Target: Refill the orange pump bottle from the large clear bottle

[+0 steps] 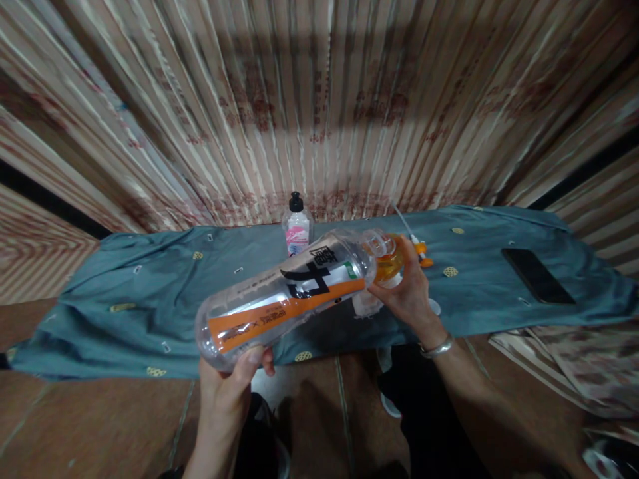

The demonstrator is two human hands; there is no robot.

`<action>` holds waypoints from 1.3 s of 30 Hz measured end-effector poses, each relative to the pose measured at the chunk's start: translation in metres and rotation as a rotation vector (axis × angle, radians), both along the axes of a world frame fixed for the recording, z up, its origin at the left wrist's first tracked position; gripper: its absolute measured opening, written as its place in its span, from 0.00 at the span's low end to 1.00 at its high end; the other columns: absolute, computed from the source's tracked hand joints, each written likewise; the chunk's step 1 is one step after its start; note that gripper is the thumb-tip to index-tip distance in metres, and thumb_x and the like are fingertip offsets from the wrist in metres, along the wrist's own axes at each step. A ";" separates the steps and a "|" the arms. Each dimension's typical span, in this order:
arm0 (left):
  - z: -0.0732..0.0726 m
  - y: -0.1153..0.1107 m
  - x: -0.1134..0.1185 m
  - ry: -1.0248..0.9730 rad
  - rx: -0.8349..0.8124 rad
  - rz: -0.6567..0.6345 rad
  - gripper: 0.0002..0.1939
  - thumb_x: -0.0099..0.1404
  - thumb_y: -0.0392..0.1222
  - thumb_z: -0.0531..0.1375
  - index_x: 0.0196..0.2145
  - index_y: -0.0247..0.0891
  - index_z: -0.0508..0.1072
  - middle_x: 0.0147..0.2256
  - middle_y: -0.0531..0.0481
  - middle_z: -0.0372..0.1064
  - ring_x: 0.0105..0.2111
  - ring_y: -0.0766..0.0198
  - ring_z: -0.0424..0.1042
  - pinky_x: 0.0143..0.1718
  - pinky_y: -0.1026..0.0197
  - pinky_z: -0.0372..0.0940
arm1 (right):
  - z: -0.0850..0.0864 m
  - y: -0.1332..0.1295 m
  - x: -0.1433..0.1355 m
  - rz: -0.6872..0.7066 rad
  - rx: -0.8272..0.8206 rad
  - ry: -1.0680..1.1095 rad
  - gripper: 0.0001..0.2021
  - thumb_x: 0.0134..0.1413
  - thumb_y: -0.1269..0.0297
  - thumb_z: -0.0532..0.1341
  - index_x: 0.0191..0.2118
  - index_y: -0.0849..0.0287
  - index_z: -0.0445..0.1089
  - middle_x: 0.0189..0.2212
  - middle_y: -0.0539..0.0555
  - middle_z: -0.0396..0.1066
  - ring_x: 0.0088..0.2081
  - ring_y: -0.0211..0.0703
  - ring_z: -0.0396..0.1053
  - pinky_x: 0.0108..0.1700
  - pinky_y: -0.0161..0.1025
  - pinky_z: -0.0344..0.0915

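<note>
Here, tilted clear bottle (272, 311), orange-banded label (294, 310); left grip (227, 386) holding it, right grip (408, 293) holding amber container (390, 261).

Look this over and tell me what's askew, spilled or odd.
The pump lies loose on the cloth, tube bare, fitted to no bottle, which looks odd. The cloth is rumpled toward its left end. The big bottle is tilted, but the left hand holds it. I see no spill.

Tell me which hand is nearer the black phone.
Right. The right hand, around the amber container, is left of the phone in the picture; the left hand, holding the clear bottle near its base, is much farther left.
</note>
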State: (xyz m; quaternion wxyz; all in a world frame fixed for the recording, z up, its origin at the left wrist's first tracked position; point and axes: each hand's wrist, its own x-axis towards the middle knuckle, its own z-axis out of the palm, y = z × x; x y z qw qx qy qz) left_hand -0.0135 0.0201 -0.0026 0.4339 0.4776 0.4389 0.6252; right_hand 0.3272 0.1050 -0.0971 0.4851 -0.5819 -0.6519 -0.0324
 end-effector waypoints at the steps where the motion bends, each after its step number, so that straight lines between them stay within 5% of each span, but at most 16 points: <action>1: 0.001 -0.001 0.000 -0.002 -0.009 0.008 0.16 0.67 0.54 0.77 0.33 0.38 0.87 0.25 0.50 0.77 0.22 0.64 0.71 0.21 0.63 0.69 | 0.000 0.000 0.000 0.000 -0.002 0.002 0.60 0.57 0.41 0.79 0.85 0.53 0.50 0.77 0.69 0.69 0.77 0.70 0.72 0.77 0.68 0.73; 39: -0.001 0.003 -0.004 0.025 -0.013 -0.010 0.18 0.62 0.56 0.78 0.31 0.38 0.84 0.24 0.48 0.75 0.19 0.60 0.71 0.16 0.61 0.66 | 0.003 -0.002 -0.002 -0.027 -0.002 0.002 0.60 0.55 0.40 0.80 0.85 0.52 0.51 0.77 0.68 0.70 0.76 0.70 0.73 0.75 0.68 0.75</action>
